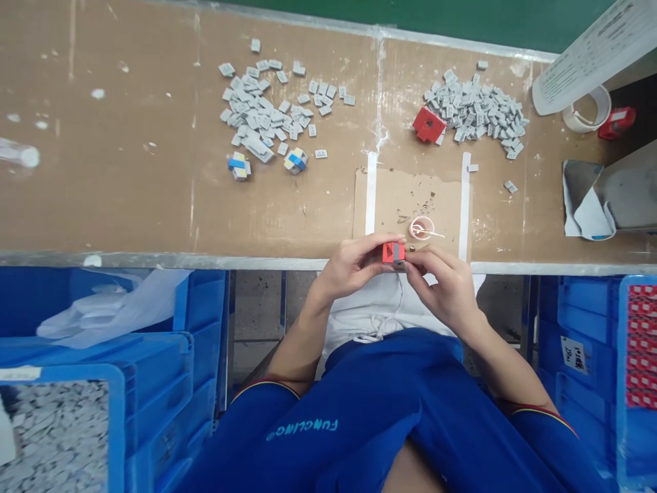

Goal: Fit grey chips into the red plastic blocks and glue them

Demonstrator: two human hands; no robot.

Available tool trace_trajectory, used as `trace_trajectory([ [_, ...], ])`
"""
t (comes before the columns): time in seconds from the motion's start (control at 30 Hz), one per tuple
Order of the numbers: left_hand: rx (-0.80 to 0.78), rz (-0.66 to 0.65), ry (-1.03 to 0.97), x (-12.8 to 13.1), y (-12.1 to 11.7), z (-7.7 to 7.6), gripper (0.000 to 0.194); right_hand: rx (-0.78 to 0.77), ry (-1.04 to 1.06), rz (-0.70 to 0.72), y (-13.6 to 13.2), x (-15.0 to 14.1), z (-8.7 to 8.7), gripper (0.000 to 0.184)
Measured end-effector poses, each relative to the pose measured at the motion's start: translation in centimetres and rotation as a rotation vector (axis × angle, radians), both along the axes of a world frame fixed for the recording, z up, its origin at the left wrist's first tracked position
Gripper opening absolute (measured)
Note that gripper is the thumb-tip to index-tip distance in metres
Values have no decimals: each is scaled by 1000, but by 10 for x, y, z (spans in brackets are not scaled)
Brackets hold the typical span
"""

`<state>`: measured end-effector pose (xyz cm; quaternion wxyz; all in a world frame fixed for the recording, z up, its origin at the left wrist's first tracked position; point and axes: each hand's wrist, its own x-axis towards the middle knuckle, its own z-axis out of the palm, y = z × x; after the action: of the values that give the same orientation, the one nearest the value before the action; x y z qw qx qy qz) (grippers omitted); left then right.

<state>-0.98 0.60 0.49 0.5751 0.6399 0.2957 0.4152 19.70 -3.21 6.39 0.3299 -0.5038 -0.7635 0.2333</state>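
Steadily, a red block (393, 253) is pinched by the left hand (352, 268) and right hand (440, 287)
Both are held together, clamped on its sides, a cardboard mat (405, 198) just beyond them

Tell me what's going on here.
A person holds a small red block between the left hand and the right hand, just over the edge of a cardboard-covered workbench. Beyond the hands lies a taped cardboard pad. Farther along sit a heap of small grey pieces and a second heap, with a red piece beside it. Blue plastic crates stand below the bench.
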Motion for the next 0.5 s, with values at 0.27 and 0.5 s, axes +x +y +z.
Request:
trace_trajectory([
  [0.27, 6, -3, 6, -2, 1, 3, 41, 11, 54, -37, -3, -6, -8, 11],
  [0.5, 39, -33, -26, -3, 3, 2, 39, -34, 129, -14, -5, -5, -13, 12],
])
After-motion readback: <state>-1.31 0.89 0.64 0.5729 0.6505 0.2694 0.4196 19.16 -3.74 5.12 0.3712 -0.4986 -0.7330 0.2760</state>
